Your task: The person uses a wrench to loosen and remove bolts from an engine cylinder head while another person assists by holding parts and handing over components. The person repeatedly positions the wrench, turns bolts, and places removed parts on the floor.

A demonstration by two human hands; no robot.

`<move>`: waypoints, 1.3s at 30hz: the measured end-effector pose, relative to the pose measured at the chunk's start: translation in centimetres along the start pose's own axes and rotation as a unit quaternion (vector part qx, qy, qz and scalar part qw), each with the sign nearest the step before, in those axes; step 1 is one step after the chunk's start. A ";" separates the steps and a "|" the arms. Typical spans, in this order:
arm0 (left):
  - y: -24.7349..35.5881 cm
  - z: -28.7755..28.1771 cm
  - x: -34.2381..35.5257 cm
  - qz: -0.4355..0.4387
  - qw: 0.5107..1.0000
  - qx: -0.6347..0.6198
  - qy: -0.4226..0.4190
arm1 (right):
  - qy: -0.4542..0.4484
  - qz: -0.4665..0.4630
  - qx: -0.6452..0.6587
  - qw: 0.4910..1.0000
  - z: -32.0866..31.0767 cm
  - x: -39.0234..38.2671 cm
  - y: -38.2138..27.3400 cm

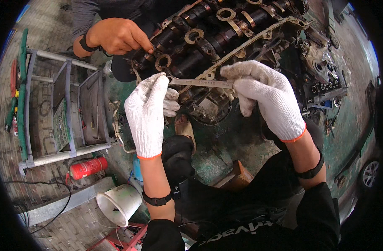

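"Where is the long, flat, silver metal wrench (pixel 202 83)?"

"It spans the gap between the hands, above the near side of the dark, oily metal engine head (pixel 218 45)."

"How are the fingers set?"

"On the left hand in a white knitted glove (pixel 147 111), thumb and forefinger pinch one end, the others loosely curled. The right hand in a matching orange-edged glove (pixel 269 91) pinches the opposite end; its fingers hide that tip."

"Heavy?"

"Light enough for one hand, I'd guess, but stiff: it won't bend or chip in ordinary handling."

"Slippery?"

"Possibly. The shank looks smooth, and any oil picked up on the gloves could let it slide. Knit fabric should help the hold."

"Best place to grip?"

"The bare middle of the shank for carrying; near one end for leverage, leaving the other end's jaw uncovered."
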State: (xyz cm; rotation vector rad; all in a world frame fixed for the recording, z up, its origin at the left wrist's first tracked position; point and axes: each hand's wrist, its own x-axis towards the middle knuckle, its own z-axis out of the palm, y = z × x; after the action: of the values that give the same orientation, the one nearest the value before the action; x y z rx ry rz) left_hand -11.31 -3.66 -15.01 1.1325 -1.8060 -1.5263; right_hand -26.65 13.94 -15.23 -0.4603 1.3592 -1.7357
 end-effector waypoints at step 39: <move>-0.3 -1.3 0.1 -0.017 0.985 -0.160 -0.056 | 0.016 -0.067 -0.036 0.997 2.0 1.0 0.2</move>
State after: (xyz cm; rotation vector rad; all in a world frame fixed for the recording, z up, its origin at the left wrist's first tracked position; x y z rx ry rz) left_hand -10.23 -4.41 -15.04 0.9425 -1.5424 -1.8518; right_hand -25.64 11.96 -14.98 -0.5788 1.4466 -1.8135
